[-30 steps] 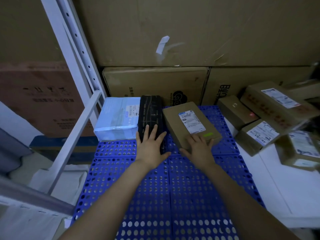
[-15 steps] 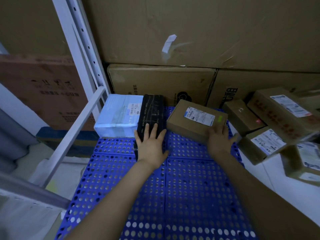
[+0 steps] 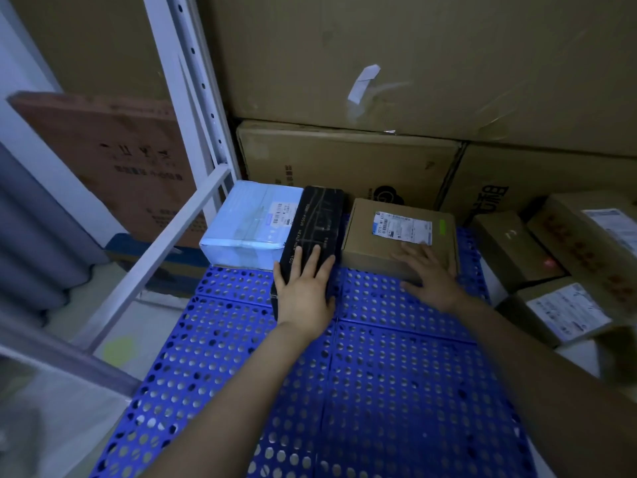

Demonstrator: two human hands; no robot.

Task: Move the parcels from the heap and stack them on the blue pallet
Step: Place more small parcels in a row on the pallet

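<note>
Turns the brown parcel [image 3: 400, 236] square into the back row of the blue pallet [image 3: 396, 374].
Lies straight now, just beside the black parcel [image 3: 312, 232], not skewed as a second ago. Sits under the right hand [image 3: 429, 274], spread flat on its near top edge, with the left hand [image 3: 305, 291] pressed flat on the black one as before. Makes a row of three with the pale blue parcel [image 3: 248, 222]; points back to the heap [image 3: 568, 270] next. Reads "FOCUS HEALTHIER … YOU" on the black wrap; barcode labels too small to read.
</note>
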